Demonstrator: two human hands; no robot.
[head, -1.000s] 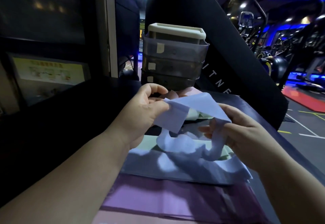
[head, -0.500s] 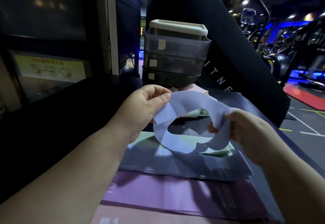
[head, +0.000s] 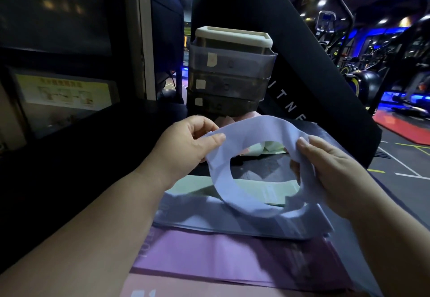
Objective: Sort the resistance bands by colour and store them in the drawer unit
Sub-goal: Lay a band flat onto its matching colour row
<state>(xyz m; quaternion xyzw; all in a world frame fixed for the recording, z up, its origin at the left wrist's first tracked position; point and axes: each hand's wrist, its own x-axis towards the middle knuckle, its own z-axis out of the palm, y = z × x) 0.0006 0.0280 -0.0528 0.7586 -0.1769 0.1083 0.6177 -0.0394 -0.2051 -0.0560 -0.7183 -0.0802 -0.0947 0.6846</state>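
A pale blue resistance band (head: 252,133) hangs as an open loop between my hands. My left hand (head: 186,147) pinches its left end between thumb and fingers. My right hand (head: 335,168) grips its right side. Under the loop lie flat bands: a green one (head: 193,186), a blue one (head: 232,222), a purple one (head: 221,254) and a pink one (head: 186,288) nearest me. More pink and green bands (head: 272,148) lie in a heap behind the loop. The grey three-drawer unit (head: 230,73) stands beyond, all drawers closed.
The bands lie on a dark table (head: 93,152). A black slanted panel (head: 314,68) with white letters rises right behind the drawer unit. A yellow poster (head: 62,91) is at the left. Gym machines (head: 356,80) fill the far right.
The blue band has been lifted off the pile and spread from a crumpled tangle into a wide open loop between my hands. My hands have moved slightly apart.
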